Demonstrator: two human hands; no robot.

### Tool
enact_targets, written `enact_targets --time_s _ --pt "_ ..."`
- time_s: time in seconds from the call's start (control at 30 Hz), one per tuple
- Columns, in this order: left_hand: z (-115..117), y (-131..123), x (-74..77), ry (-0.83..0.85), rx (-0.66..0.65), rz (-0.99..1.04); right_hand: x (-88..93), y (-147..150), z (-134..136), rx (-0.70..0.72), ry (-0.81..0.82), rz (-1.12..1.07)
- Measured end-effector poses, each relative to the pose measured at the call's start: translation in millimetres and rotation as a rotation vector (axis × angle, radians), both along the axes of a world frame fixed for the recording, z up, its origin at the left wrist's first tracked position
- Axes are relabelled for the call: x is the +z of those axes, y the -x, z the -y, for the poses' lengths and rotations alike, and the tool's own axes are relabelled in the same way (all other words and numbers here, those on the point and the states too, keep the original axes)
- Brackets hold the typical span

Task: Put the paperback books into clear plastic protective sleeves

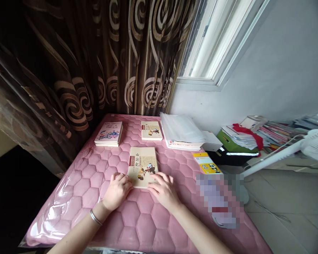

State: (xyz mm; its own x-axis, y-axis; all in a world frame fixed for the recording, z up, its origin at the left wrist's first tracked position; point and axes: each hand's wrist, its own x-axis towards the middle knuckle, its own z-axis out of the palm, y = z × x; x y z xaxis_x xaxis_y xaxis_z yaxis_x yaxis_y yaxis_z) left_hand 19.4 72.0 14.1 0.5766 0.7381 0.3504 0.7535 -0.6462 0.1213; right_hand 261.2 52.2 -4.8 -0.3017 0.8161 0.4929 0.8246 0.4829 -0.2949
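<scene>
A cream paperback book (141, 160) with Chinese characters and a small painted scene lies flat on the pink quilted mattress (137, 225). My left hand (118, 188), a silver bangle on its wrist, is closed at the book's lower left corner with fingers curled. At the lower right corner, my right hand (164, 189) grips the book, its fingers over the cover and its thumb by the bottom edge. A similar cream book (152, 130) lies behind it. To the left rests a small stack of pink-covered books (108, 134).
Papers under a translucent plastic sheet (182, 130) lie at the back right, beside a white box (212, 141). A yellow packet (207, 163) and a blurred-out item (219, 201) lie along the right edge. Beyond stand a white fan (312, 144) and a green box (235, 144).
</scene>
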Motion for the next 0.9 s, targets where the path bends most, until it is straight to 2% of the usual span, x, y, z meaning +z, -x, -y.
enact_targets --time_s 0.1,0.2,0.23,0.33,0.43,0.53,0.63,0.73,0.8,0.9 --pt "1.8 15.4 -2.7 0.042 0.065 0.000 2.9 -26.7 2.6 0.030 0.061 -0.034" --pt "3.6 12.7 -1.8 0.160 0.092 0.050 13.1 -39.3 -17.6 0.103 0.201 -0.174" --pt "3.4 9.0 -0.8 0.209 0.104 0.080 16.8 -40.2 -31.0 0.102 0.240 -0.236" --pt "0.4 -2.4 2.9 0.325 0.175 0.155 25.3 -37.3 -83.7 -0.024 0.302 -0.367" --pt "-3.5 -7.5 4.4 0.377 0.230 0.167 28.0 -30.8 -134.6 -0.111 0.429 -0.362" --pt "-6.6 -5.2 4.2 0.406 0.196 0.110 27.5 -24.5 -164.3 -0.144 0.492 -0.339" --pt "-16.9 2.1 5.4 0.397 0.137 0.059 28.0 -23.1 -171.7 -0.205 0.508 -0.313" --pt "-44.4 10.1 9.8 0.369 0.129 0.057 30.0 -31.9 -164.5 -0.291 0.521 -0.279" --pt "-70.6 12.1 13.3 0.365 0.235 0.102 30.3 -42.2 -154.5 -0.351 0.544 -0.255" --pt "-107.2 5.7 15.3 0.372 0.492 0.222 26.5 -57.0 -136.4 -0.430 0.582 -0.224"
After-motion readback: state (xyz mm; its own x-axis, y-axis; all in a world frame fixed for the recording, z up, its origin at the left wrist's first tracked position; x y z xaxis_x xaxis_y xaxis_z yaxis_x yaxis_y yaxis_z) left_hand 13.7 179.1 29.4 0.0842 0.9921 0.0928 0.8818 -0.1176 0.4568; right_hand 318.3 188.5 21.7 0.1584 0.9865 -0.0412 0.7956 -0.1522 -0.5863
